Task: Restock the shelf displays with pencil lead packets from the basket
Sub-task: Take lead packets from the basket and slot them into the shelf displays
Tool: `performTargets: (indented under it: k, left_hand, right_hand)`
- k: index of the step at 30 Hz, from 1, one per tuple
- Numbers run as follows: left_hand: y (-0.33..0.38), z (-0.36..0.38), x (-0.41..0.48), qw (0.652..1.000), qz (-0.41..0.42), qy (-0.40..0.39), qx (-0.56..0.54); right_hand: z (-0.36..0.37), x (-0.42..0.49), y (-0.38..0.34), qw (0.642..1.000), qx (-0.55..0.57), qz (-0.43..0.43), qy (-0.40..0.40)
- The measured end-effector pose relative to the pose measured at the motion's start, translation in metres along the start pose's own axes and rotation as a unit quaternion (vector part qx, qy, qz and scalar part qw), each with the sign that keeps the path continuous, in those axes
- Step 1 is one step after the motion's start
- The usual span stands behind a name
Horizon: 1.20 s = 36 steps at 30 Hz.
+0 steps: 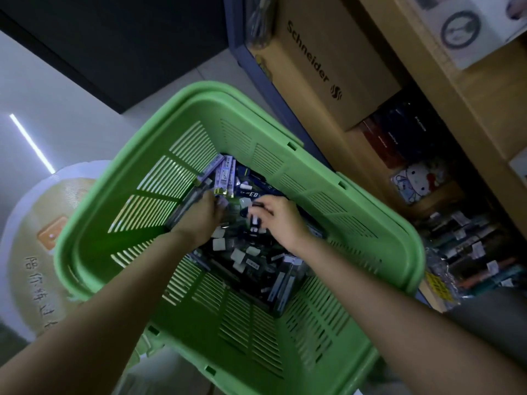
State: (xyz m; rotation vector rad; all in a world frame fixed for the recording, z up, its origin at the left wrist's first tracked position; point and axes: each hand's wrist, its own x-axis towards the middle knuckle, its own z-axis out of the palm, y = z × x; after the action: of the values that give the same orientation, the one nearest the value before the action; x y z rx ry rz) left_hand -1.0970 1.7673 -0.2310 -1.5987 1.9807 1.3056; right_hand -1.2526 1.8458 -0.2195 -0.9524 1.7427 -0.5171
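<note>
Pencil lead packets (242,252) lie in a loose heap at the bottom of the green basket (94,232), dark ones with white labels in the middle and a few lilac ones (225,172) at the far corner. Both hands are down among them. The left hand (199,216) has its fingers curled round a bundle (185,206) of long dark packets that leans against the basket's left wall. The right hand (282,220) pinches one small dark packet (258,205) between thumb and fingertips (it is blurred, so its print cannot be read). Just beside the basket on the right stands a wooden shelf (467,115) holding a brown cardboard box (328,67) marked Schneider, a cartoon cat pouch (417,178) and bagged pens (470,252).
</note>
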Motion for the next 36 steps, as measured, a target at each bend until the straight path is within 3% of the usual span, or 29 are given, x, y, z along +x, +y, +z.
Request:
performTargets:
  k: [2, 7, 9, 14, 17, 21, 30, 36]
  left_hand:
    - [0.019, -0.004, -0.014, 0.975, -0.026, -0.025, -0.220]
    - [0.042, -0.028, -0.050, 0.873, -0.020, -0.121, -0.473]
    - [0.038, -0.036, -0.059, 0.868, 0.011, -0.136, -0.478]
    - [0.026, -0.060, -0.070, 0.904, 0.039, -0.091, -0.416]
    - [0.019, -0.069, -0.067, 0.874, 0.010, -0.074, -0.480]
    - [0.016, -0.072, -0.064, 0.879, 0.021, -0.076, -0.471]
    - [0.030, -0.067, -0.064, 0.893, 0.007, -0.097, -0.440]
    - [0.030, -0.063, -0.065, 0.898, 0.002, -0.097, -0.429]
  right_hand:
    - [-0.003, 0.000, -0.019, 0.998, 0.056, -0.005, 0.016]
    - [-0.012, -0.003, -0.057, 0.991, 0.127, -0.047, 0.026]
    - [-0.012, -0.006, -0.064, 0.987, 0.144, -0.059, 0.026]
    - [-0.007, 0.004, -0.058, 0.979, 0.199, -0.038, 0.019]
    - [0.003, 0.014, -0.021, 0.999, 0.046, 0.005, -0.004]
    - [0.021, 0.011, 0.031, 0.985, -0.152, 0.023, -0.074]
    - [0.030, 0.007, 0.054, 0.938, -0.321, -0.024, -0.128]
    - [0.032, 0.012, 0.046, 0.940, -0.293, 0.019, -0.175]
